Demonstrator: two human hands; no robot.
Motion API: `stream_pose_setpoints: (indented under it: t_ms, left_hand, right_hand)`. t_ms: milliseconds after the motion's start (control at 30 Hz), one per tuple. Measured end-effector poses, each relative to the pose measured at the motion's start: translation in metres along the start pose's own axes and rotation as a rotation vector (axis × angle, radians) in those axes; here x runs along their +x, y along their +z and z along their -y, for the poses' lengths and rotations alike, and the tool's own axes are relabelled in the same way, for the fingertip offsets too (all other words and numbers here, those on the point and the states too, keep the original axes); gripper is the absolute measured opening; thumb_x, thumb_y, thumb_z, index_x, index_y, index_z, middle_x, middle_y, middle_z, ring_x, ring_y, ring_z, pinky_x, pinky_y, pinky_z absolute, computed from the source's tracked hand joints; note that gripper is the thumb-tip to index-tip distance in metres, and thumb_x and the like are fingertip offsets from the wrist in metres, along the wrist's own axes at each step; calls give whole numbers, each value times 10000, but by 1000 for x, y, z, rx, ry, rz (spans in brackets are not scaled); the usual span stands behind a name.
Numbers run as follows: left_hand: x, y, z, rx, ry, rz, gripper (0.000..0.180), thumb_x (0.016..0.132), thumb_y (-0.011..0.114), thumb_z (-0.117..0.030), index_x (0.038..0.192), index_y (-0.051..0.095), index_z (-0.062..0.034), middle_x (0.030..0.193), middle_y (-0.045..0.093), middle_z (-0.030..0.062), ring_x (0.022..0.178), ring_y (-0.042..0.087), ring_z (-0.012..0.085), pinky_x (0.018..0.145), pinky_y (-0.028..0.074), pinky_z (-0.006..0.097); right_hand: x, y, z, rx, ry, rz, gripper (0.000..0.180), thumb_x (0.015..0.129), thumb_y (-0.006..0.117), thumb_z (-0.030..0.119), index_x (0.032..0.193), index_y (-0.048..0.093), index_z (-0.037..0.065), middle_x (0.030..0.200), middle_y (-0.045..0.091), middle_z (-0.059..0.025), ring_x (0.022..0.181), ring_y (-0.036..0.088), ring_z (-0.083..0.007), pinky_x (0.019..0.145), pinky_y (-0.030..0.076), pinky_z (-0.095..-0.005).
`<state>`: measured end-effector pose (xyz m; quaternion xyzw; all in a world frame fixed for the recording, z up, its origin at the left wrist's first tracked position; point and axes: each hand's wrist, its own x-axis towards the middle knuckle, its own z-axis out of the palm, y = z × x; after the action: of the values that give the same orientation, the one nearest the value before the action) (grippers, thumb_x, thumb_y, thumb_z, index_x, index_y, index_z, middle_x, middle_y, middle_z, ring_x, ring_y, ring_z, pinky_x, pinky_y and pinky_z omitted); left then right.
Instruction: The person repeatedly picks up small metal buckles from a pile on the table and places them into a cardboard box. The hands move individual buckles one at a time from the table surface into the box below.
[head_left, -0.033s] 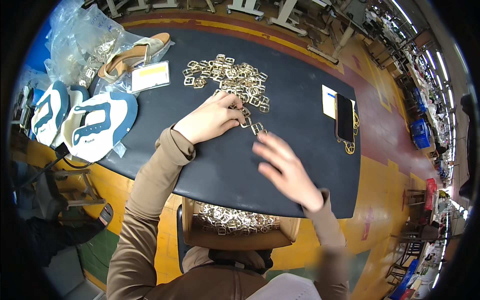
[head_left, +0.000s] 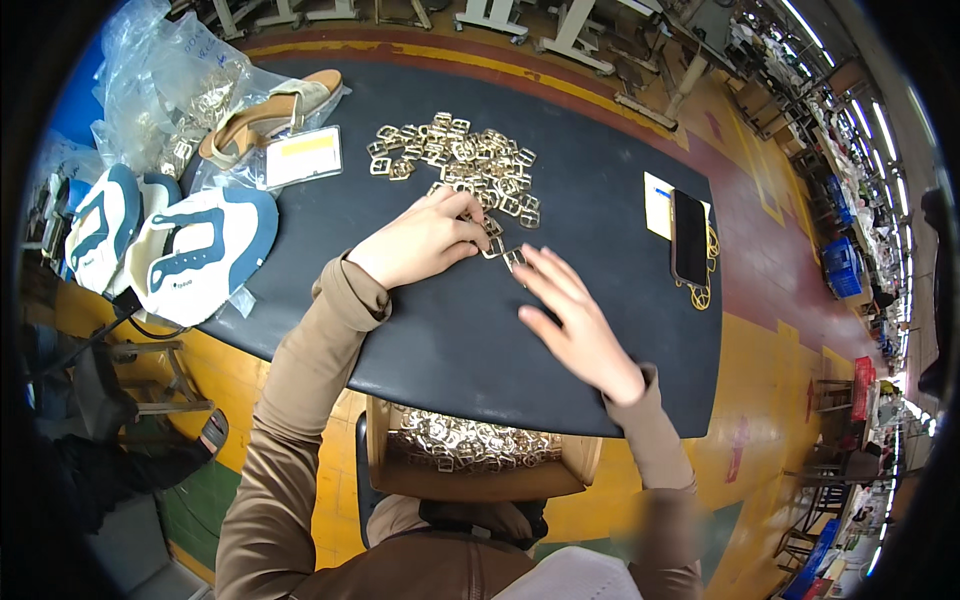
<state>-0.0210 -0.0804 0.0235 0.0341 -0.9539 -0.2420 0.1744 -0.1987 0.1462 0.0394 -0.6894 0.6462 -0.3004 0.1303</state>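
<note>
A heap of pale gold metal buckles (head_left: 480, 160) lies on the dark tabletop. At its near edge rests my left hand (head_left: 425, 238), with bent fingers and thumb closed around a buckle (head_left: 493, 247). My right hand (head_left: 580, 325) is to the right, its fingers stretched out and holding nothing. Its fingertips reach a separate buckle (head_left: 514, 258) and partly cover it; whether they press on it cannot be made out.
White and blue shoe pieces (head_left: 205, 255), a tan sandal (head_left: 265, 120), a card (head_left: 303, 158) and clear plastic bags (head_left: 165, 70) crowd the left side. A phone (head_left: 689, 238) lies right. Below the near edge, an open carton (head_left: 580, 463) holds many buckles.
My right hand has shifted slightly up over the separate buckle, covering more of it. My left hand stays at the heap's edge.
</note>
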Motion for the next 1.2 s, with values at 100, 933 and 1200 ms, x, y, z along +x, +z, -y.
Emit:
stream_pose_setpoints:
  t_ms: [100, 933, 1200]
  left_hand:
    - [2, -9, 8, -112, 41, 3, 168, 937, 694, -74, 1097, 738, -52, 1115, 656, 95, 1126, 641, 321, 1006, 514, 425]
    - [-2, -27, 15, -276, -219, 202, 209, 834, 802, 0, 1033, 738, -7, 1027, 637, 75, 892, 676, 196, 825, 567, 347]
    - [-7, -22, 18, -348, -143, 198, 197, 819, 789, 67, 1006, 755, 16, 1036, 654, 88, 867, 702, 194, 799, 582, 338]
  right_hand:
    - [21, 12, -15, -68, 20, 67, 434, 1031, 664, 165, 1443, 611, 40, 1573, 533, -154, 1471, 479, -377, 1204, 414, -468]
    - [62, 26, -27, 128, -84, 54, 358, 1007, 669, 97, 1355, 672, 14, 1470, 618, -161, 1366, 579, -351, 1141, 488, -430]
    - [-30, 29, 32, 314, -255, 383, 349, 980, 719, 108, 1324, 704, 50, 1453, 641, -114, 1375, 584, -334, 1138, 503, -442]
